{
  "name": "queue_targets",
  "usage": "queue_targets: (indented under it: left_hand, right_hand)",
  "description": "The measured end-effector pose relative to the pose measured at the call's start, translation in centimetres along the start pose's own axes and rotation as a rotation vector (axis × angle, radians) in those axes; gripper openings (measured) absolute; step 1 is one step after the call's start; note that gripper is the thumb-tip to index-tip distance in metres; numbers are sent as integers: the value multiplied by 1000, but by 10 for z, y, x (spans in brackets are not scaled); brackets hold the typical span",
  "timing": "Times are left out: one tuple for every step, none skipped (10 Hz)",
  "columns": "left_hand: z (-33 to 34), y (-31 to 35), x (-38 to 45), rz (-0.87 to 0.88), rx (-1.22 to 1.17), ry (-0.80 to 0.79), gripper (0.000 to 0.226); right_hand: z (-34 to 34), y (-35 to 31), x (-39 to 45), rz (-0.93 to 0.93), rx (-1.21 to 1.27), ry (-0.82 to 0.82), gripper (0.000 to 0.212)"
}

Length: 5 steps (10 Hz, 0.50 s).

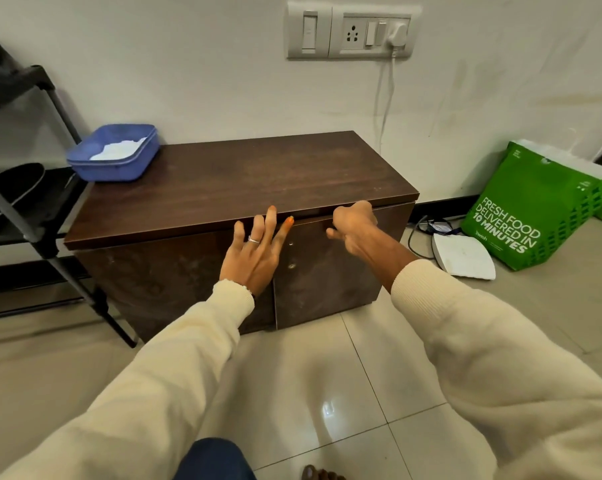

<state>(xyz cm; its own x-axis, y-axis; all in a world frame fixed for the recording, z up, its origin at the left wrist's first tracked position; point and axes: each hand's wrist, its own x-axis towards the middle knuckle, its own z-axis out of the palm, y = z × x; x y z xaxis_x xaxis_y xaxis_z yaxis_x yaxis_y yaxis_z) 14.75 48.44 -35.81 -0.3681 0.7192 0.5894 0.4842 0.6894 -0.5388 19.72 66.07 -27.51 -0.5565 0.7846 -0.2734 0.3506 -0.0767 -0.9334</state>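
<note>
At the cabinet [223, 181] front, the left hand [254, 254] presses flat, fingers straight, on the left door [154, 282]; the right hand [356, 226] grips the top edge of the right door [327, 289].

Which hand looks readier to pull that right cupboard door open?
Probably the right. The right hand curls its fingers over the top edge of the right door; the left hand lies flat, fingers straight, against the left door.

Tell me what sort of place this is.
Probably a room in a home, maybe near the entrance: a shoe rack with shoes, a low wooden cabinet whose door the right hand grips, and a green grocery delivery bag on the tiled floor.
</note>
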Motion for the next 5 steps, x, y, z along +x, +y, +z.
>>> queue_targets:
  left_hand:
    - [6,3,0,40,118,-35,58]
    - [11,4,-8,42,191,-48,60]
    - [11,3,-15,-16,103,12,57]
    - [6,2,-19,-124,-110,80,45]
    - [-10,-13,11,-297,-381,172,27]
  right_hand:
    - [5,0,-4,-3,26,-15,19]
    - [11,1,-10,-11,-4,-23,30]
    - [9,-1,-13,-39,-82,-20,24]
    - [9,-8,-11,-224,-301,55,10]
    - [15,-25,1,-469,-279,90,24]
